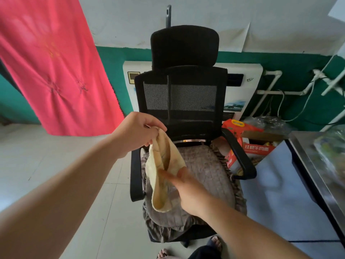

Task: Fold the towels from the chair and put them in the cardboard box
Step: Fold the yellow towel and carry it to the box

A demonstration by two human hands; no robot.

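**Cream towel held over the chair**

Cream-yellow and stained, the towel [164, 171] hangs in a loose loop above the seat of the black mesh chair [183, 101]. The left hand [138, 131] has its grip clamped on the towel's top edge, fingers curled and pinching the cloth. The right hand [186, 191] reaches in lower down; its thumb lies on the towel's near side, but the fingers go behind the cloth and are blurred, so I cannot tell whether that grip has closed. A grey quilted cushion [207, 171] covers the seat beneath. To the right of the chair, partly hidden by its armrest, sits an orange and white cardboard box [255, 144] with its flaps up; its inside is hard to make out. A pink cloth [54, 68] hangs at upper left, cut off by the frame edge.
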